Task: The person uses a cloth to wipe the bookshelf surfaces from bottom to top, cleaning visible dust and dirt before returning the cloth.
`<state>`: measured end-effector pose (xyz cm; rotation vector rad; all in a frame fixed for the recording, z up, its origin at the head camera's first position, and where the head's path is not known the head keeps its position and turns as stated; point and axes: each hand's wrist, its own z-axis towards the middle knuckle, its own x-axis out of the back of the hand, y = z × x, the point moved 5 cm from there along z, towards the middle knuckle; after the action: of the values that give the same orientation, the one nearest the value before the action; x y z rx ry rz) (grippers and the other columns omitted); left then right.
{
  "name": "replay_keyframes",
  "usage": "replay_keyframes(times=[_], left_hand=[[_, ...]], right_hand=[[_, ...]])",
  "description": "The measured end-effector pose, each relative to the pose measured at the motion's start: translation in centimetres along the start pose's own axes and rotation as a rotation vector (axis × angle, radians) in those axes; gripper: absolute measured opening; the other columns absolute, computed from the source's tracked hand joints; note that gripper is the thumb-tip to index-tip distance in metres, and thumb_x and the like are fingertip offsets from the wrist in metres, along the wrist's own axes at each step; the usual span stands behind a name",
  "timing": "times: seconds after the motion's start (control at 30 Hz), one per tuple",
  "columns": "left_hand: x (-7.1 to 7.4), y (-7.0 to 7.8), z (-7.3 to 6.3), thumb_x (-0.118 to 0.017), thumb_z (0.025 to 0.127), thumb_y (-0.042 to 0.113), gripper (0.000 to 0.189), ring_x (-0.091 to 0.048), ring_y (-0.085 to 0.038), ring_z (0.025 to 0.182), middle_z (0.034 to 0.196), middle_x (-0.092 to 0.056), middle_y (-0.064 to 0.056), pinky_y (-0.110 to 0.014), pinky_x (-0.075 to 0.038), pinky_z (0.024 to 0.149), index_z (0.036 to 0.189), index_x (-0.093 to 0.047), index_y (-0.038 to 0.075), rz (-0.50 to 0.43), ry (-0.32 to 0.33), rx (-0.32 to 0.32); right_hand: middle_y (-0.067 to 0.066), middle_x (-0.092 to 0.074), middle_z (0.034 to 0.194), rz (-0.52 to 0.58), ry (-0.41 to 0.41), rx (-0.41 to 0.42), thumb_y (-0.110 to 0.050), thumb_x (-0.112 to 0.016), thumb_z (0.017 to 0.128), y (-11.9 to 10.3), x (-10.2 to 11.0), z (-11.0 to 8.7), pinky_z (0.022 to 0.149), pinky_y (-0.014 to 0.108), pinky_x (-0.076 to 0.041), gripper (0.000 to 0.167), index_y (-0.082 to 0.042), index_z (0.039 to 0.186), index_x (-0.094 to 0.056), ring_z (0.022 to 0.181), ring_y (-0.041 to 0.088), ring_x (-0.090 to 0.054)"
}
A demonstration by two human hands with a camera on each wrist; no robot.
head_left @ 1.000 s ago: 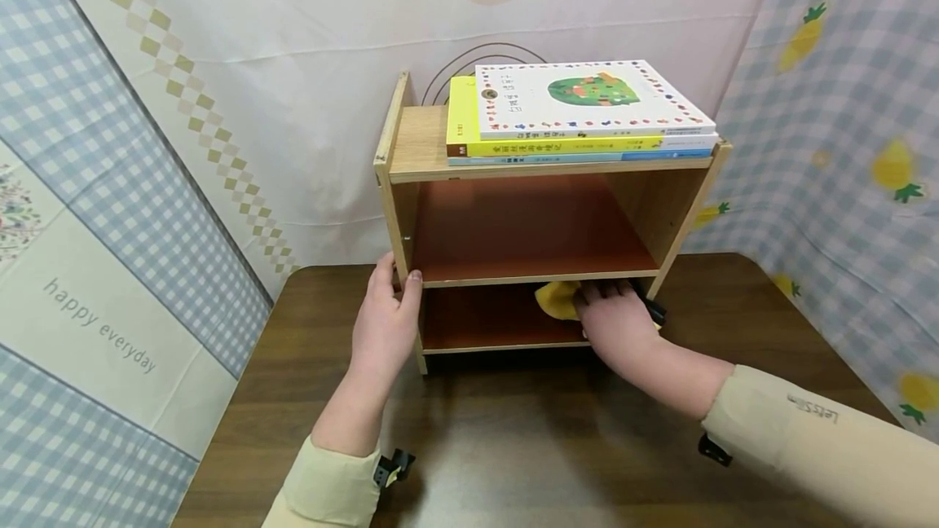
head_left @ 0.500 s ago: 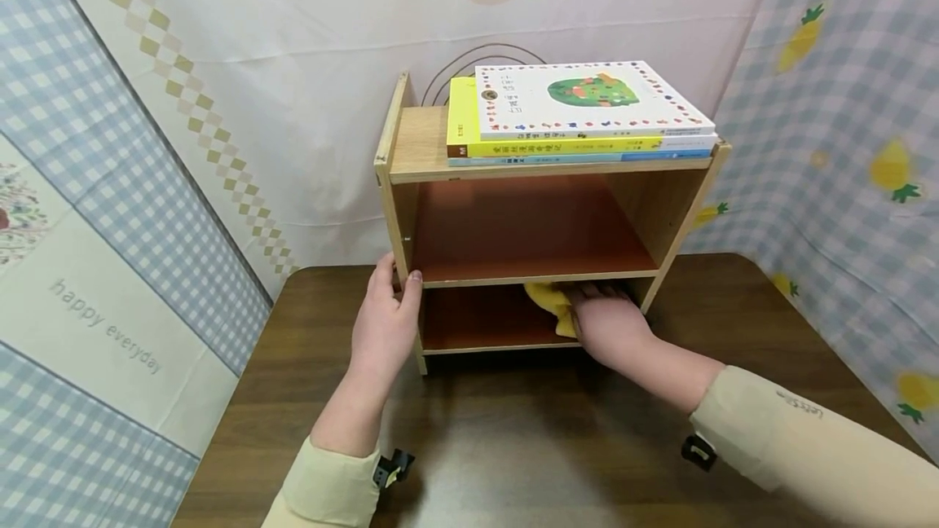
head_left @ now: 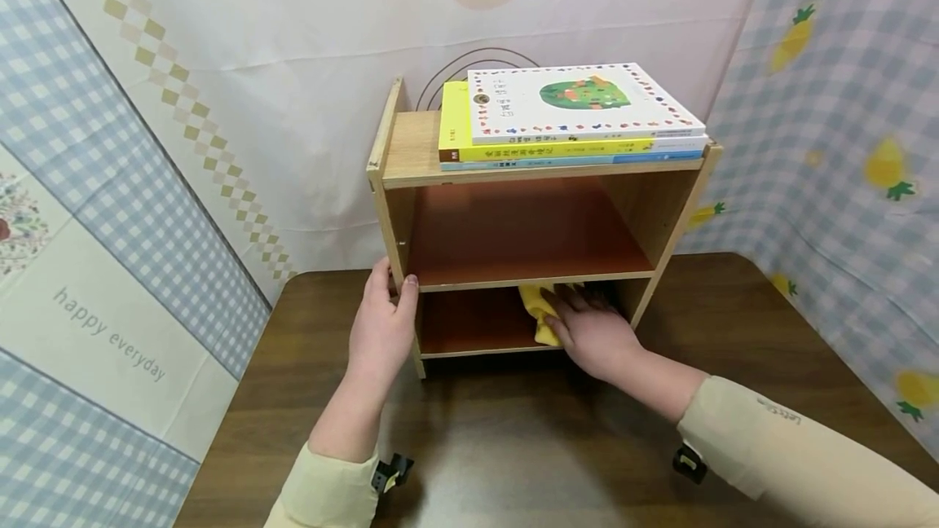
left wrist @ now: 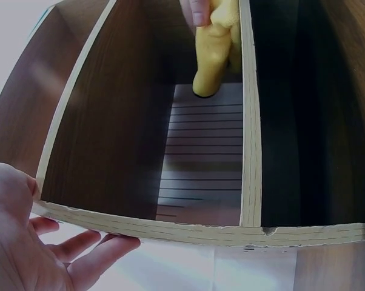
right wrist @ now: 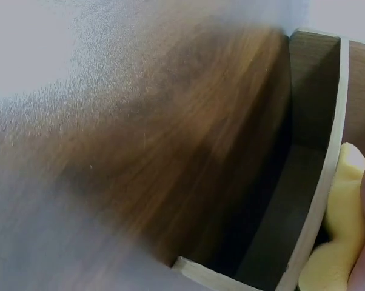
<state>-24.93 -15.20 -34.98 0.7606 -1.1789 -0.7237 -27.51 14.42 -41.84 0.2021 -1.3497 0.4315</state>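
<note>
A small wooden bookshelf (head_left: pixel 533 276) with reddish-brown shelf boards stands upright on the brown table. My left hand (head_left: pixel 381 324) holds its left side panel (left wrist: pixel 170 229), the thumb at the front edge and the fingers around the outer side. In the lower compartment is a bunched yellow cloth (head_left: pixel 541 324). My right hand (head_left: pixel 597 336) holds this cloth against the lower shelf board (head_left: pixel 469 324), fingers reaching inward under the middle board. The left wrist view shows the cloth (left wrist: pixel 211 57) hanging past a fingertip; in the right wrist view only the hand's edge shows beside it.
Several books (head_left: pixel 579 116) lie stacked on the bookshelf's top, a white one uppermost. A low gap (right wrist: pixel 273 224) runs beneath the lower board. The wooden table (head_left: pixel 477 446) extends in front. Patterned curtains (head_left: pixel 836 145) hang behind and at both sides.
My right hand has moved left along the lower shelf with the yellow cloth, and the cloth has changed its folds. My left hand keeps its hold on the side panel.
</note>
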Motion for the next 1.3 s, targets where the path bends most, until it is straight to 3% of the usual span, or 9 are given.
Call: replay_keyframes(times=[0.23,0.57,0.87,1.3], left_hand=[[0.0,0.0,-0.1,-0.038,0.102,0.053,0.056,-0.055,-0.024,0.119,0.140,-0.047,0.000,-0.050,-0.047,0.090,0.151,-0.034,0.026,0.001,-0.002,-0.010],[0.1,0.3,-0.1,-0.039,0.102,0.050,0.052,-0.055,-0.024,0.118,0.137,-0.048,0.001,-0.050,-0.047,0.090,0.148,-0.036,0.026,-0.010,0.002,-0.023],[-0.1,0.5,0.1,-0.039,0.102,0.049,0.051,-0.056,-0.024,0.116,0.136,-0.048,0.000,-0.050,-0.046,0.090,0.147,-0.037,0.025,0.000,0.013,-0.042],[-0.2,0.3,0.1,-0.039,0.102,0.046,0.048,-0.056,-0.024,0.114,0.133,-0.050,-0.001,-0.050,-0.047,0.088,0.146,-0.039,0.024,0.008,0.028,-0.033]], right_hand=[[0.015,-0.037,0.156,-0.033,-0.022,0.015,-0.062,-0.046,0.097,-0.4,-1.1,-0.4,0.110,0.061,-0.027,0.071,-0.014,0.149,-0.046,0.142,0.045,-0.029],[0.015,-0.036,0.156,-0.027,0.009,0.033,-0.060,-0.045,0.098,-0.6,-1.5,-0.8,0.108,0.066,-0.025,0.064,-0.022,0.150,-0.046,0.142,0.049,-0.025],[0.013,-0.030,0.159,-0.038,-0.018,0.026,-0.068,-0.053,0.090,-0.3,-1.9,-0.9,0.108,0.069,-0.023,0.078,-0.024,0.153,-0.040,0.145,0.048,-0.018],[0.013,-0.035,0.156,-0.033,0.012,0.061,-0.059,-0.054,0.095,-0.5,-2.3,-0.9,0.106,0.068,-0.026,0.068,-0.022,0.151,-0.043,0.142,0.048,-0.026]])
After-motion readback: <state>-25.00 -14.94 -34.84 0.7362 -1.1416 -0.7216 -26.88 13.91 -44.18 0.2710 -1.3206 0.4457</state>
